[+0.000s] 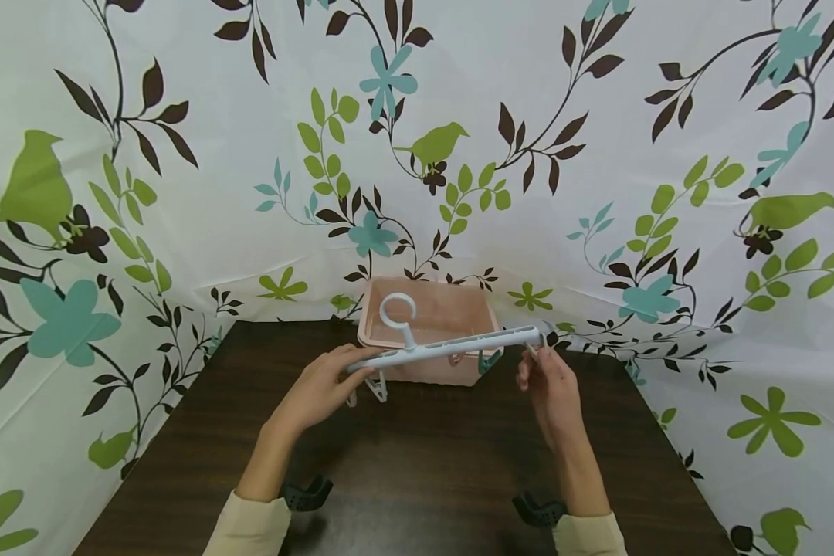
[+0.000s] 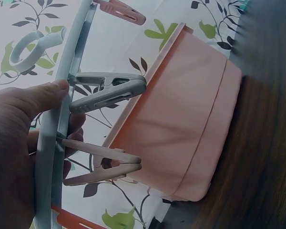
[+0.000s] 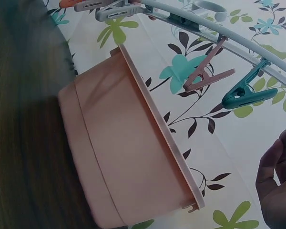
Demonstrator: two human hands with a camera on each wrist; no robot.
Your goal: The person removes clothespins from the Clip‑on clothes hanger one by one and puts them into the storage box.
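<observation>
A pale blue clip hanger [image 1: 452, 347] with a round hook is held above the table, in front of a pink basin. My left hand [image 1: 323, 386] grips the bar near its left end, thumb on one side and fingers on the other. Below the bar hang a grey clip [image 2: 109, 90], a beige clip [image 2: 105, 162], an orange clip [image 2: 74, 219], a pink clip [image 3: 207, 71] and a teal clip [image 3: 248, 90]. My right hand [image 1: 554, 386] is at the bar's right end, where its fingertips pinch a whitish clip [image 1: 544, 333], partly hidden by the fingers.
The pink basin [image 1: 382, 305] stands at the back of the dark wooden table [image 1: 417, 463], close to a white curtain [image 1: 250, 177] printed with birds, leaves and flowers. Black wrist straps [image 1: 309, 494] sit at both cuffs.
</observation>
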